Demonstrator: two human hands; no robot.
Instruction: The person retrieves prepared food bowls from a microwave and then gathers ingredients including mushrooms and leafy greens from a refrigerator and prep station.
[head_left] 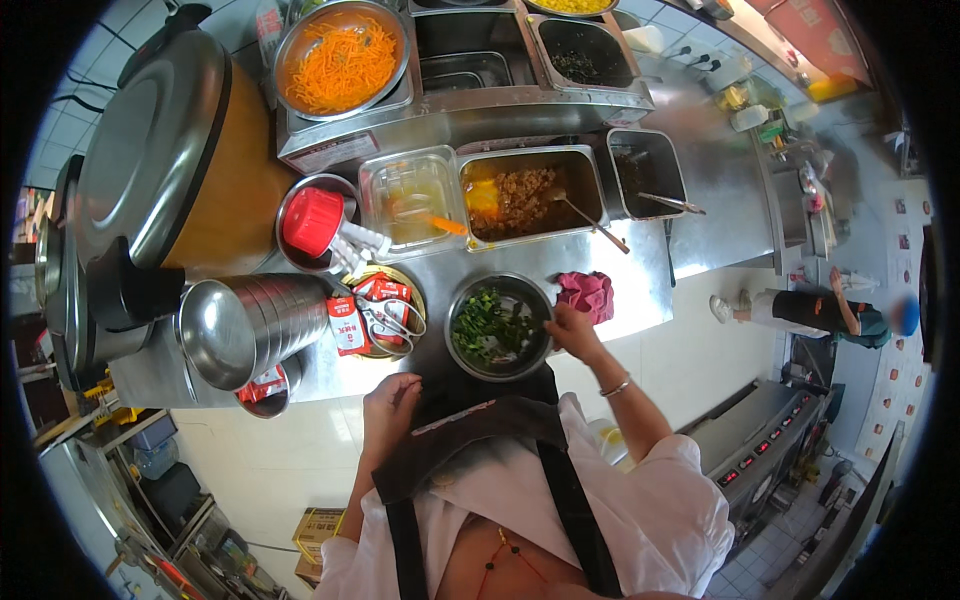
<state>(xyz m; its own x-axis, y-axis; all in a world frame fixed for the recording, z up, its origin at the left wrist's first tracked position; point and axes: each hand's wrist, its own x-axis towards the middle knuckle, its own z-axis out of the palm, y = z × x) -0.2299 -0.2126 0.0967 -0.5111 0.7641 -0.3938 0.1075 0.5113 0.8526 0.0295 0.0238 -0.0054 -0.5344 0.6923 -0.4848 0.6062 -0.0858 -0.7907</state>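
A round steel bowl [548,350] of chopped green herbs [490,325] stands on the counter just before me. At its right rim is my right hand [574,333], thumb and fingers closed on the edge. My left hand [392,402] hangs by the counter's front edge, left of the bowl and apart from it. Its fingers are curled together, and whatever they might hold is hidden. A crumpled dark-red cloth [585,296] lies beyond my right hand. Scissors [408,332] rest on red-and-white packets [347,325] in a round container left of the bowl.
Behind the bowl are a clear tub [377,205], a steel pan of brown minced food [520,190] and a narrower pan [640,165]. Shredded carrot [340,62] sits higher up. Stacked steel bowls [235,325] and a large cooker [185,150] occupy the left. Another person [830,312] stands far right.
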